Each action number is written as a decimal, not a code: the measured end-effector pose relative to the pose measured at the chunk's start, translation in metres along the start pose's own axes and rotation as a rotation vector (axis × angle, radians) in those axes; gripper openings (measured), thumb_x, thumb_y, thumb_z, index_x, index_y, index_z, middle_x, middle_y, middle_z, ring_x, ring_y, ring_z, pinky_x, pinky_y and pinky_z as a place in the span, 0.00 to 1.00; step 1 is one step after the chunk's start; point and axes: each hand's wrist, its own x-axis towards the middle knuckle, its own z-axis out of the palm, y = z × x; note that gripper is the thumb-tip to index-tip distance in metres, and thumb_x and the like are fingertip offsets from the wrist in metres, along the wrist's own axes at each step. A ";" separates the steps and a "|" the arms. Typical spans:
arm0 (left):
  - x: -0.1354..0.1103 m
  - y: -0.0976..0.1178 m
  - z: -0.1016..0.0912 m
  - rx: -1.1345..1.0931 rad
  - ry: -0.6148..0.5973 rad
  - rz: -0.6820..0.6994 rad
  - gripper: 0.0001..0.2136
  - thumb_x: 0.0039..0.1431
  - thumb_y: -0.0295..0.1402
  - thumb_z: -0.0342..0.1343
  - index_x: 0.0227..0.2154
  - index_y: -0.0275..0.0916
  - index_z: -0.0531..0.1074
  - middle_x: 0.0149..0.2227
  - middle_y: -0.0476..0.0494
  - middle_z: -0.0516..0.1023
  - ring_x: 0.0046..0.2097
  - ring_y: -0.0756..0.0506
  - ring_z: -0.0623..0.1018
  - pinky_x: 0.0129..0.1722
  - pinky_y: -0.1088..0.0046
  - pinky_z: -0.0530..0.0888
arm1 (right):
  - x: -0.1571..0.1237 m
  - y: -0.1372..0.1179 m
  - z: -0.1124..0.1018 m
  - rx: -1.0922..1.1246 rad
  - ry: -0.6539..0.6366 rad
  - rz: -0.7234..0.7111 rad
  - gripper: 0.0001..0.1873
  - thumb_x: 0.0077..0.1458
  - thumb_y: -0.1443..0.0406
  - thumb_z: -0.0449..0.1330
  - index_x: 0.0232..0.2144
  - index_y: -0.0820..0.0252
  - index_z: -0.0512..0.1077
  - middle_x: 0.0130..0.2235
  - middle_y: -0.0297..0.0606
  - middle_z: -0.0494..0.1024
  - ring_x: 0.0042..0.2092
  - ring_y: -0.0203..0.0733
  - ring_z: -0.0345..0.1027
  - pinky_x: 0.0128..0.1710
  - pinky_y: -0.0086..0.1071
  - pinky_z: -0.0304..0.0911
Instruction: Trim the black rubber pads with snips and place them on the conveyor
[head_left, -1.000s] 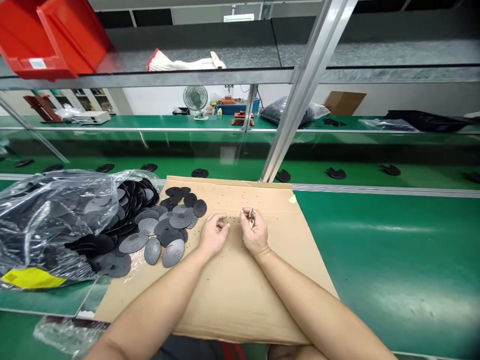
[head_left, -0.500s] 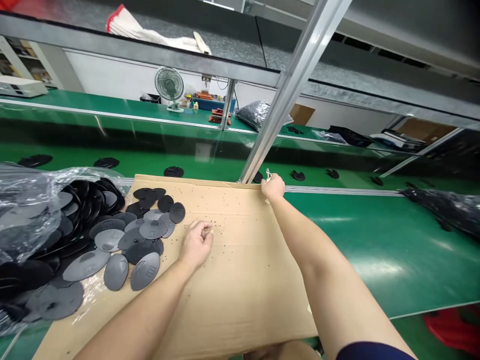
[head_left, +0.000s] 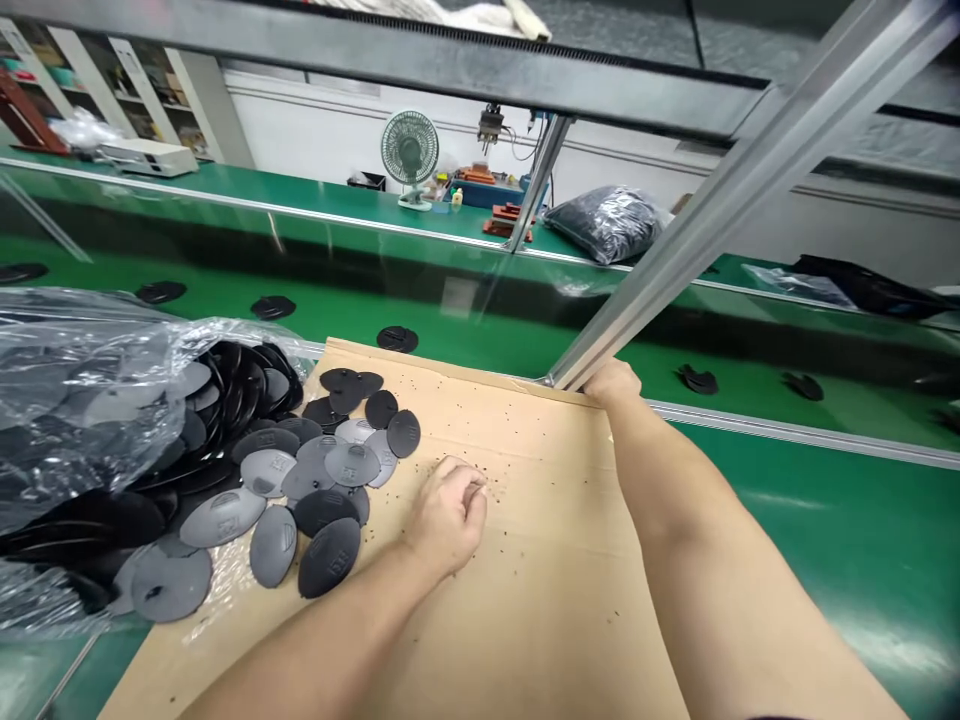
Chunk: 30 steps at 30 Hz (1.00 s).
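Where tiny black specks (head_left: 496,488) dot the cardboard sheet (head_left: 540,600), the left hand (head_left: 450,515) rests mid-sheet, loosely clenched; anything pinched in it is too small to see. The right hand (head_left: 613,382) sits at the sheet's far edge beside an aluminium post (head_left: 720,210), its fingers hidden, so I cannot tell its grip. Oval discs (head_left: 330,470) spill from a plastic bag (head_left: 82,400) over the sheet's left side.

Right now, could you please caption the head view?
Left hand curled on cardboard beside grey oval discs; right hand at the cardboard's far edge.
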 end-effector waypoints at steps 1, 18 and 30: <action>0.000 0.000 0.000 -0.001 0.000 0.006 0.04 0.56 0.27 0.50 0.32 0.39 0.70 0.35 0.45 0.70 0.35 0.48 0.70 0.39 0.70 0.68 | -0.002 0.002 -0.002 -0.002 0.047 0.016 0.13 0.47 0.68 0.61 0.38 0.64 0.72 0.39 0.52 0.73 0.46 0.57 0.69 0.44 0.45 0.65; 0.017 0.002 -0.021 -0.909 -0.042 -0.626 0.19 0.57 0.49 0.52 0.37 0.36 0.68 0.24 0.47 0.70 0.19 0.54 0.65 0.16 0.81 0.56 | -0.254 0.026 0.005 0.897 0.052 -0.757 0.14 0.56 0.54 0.55 0.36 0.59 0.65 0.31 0.36 0.69 0.31 0.40 0.62 0.34 0.33 0.62; 0.013 0.006 -0.046 -1.303 -0.141 -0.605 0.08 0.52 0.19 0.56 0.36 0.30 0.70 0.29 0.43 0.72 0.29 0.52 0.74 0.28 0.80 0.74 | -0.282 -0.002 0.036 0.907 0.121 -0.813 0.13 0.58 0.61 0.54 0.45 0.60 0.64 0.36 0.39 0.69 0.37 0.41 0.65 0.43 0.39 0.64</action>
